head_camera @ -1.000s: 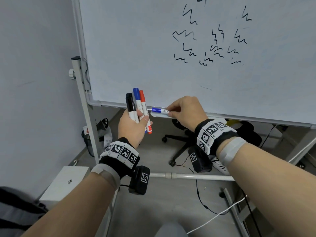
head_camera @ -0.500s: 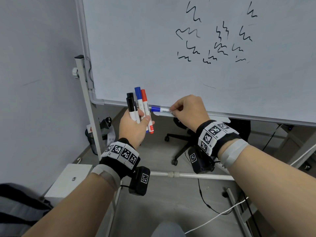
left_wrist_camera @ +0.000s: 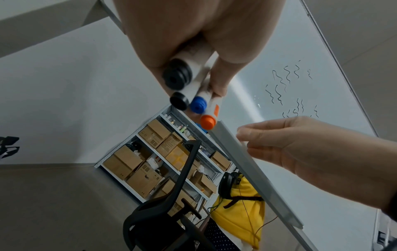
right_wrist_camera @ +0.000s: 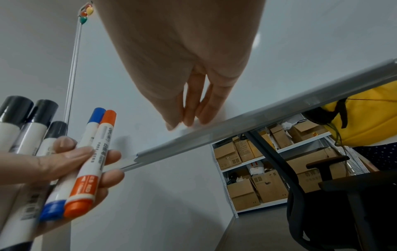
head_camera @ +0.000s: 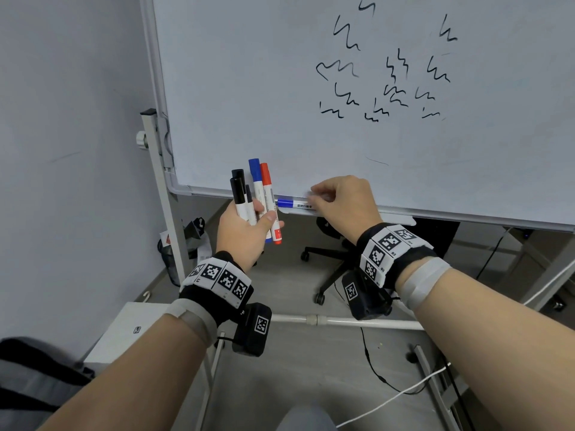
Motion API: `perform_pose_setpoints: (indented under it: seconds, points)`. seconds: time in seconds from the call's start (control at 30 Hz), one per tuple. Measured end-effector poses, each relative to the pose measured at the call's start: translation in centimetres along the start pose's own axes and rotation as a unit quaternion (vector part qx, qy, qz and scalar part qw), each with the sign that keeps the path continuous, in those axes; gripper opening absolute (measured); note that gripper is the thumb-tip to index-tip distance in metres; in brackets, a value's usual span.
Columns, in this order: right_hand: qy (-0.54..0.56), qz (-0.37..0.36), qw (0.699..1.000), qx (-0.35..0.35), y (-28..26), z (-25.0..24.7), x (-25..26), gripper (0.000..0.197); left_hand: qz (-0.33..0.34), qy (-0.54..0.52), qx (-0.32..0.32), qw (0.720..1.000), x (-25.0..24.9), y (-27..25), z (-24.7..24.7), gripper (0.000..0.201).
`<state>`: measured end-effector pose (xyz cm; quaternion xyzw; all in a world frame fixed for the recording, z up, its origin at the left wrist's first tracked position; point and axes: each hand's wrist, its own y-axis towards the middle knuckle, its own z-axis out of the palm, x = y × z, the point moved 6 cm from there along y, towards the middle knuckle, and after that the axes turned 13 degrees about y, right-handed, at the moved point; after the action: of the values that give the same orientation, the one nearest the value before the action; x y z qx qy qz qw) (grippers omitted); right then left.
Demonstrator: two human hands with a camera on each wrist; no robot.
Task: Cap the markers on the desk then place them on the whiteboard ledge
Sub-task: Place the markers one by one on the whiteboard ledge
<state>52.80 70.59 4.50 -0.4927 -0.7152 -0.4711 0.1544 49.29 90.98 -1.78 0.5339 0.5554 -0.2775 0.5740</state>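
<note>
My left hand grips a bunch of capped markers upright just left of the whiteboard ledge: three black, one blue, one red. The left wrist view shows their butt ends. A capped blue marker lies on the ledge's left end. My right hand hovers just above that marker's body, holding nothing. In the right wrist view its fingers point straight down at the ledge, beside the bunch in my left hand.
The whiteboard carries black squiggles. Its grey stand post rises left of my left hand. A black office chair, a white box and cables are below. Shelves of cardboard boxes stand behind.
My right hand set the blue marker down on the ledge, and its fingers have now lifted off it. The left hand and its bunch stayed put.
</note>
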Motion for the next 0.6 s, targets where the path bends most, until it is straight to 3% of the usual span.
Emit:
perform_pose_setpoints:
  seconds: [0.1,0.17,0.27,0.37,0.47,0.53,0.6]
  points:
    - [0.093,0.006,0.995,0.037,-0.3,0.5,1.0,0.032,0.016,-0.013,0.037,0.999,-0.9,-0.2,0.6,0.017]
    - [0.205,0.045,0.973,0.097,-0.5,1.3,1.3,0.041,0.019,-0.025,0.061,0.998,-1.5,-0.4,1.1,0.027]
    - [0.276,0.068,0.948,0.141,-0.7,1.8,1.6,0.035,0.021,-0.020,0.076,0.997,-1.7,-0.7,1.6,0.034]
    - [0.279,0.056,0.952,0.113,-0.6,1.2,1.8,0.035,0.019,-0.013,0.048,0.999,-1.3,-0.6,1.6,0.025]
    - [0.315,0.054,0.947,0.021,0.2,-0.4,1.5,0.034,-0.004,-0.072,0.022,0.997,-0.6,-0.2,1.3,0.015]
    - [0.264,0.019,0.964,-0.017,0.8,-1.2,1.5,0.027,-0.003,-0.057,0.001,0.998,-0.2,0.1,0.8,0.018]
    - [0.168,-0.032,0.985,-0.002,1.2,-1.1,1.6,0.022,0.002,-0.040,-0.013,0.999,0.1,0.4,0.4,0.020]
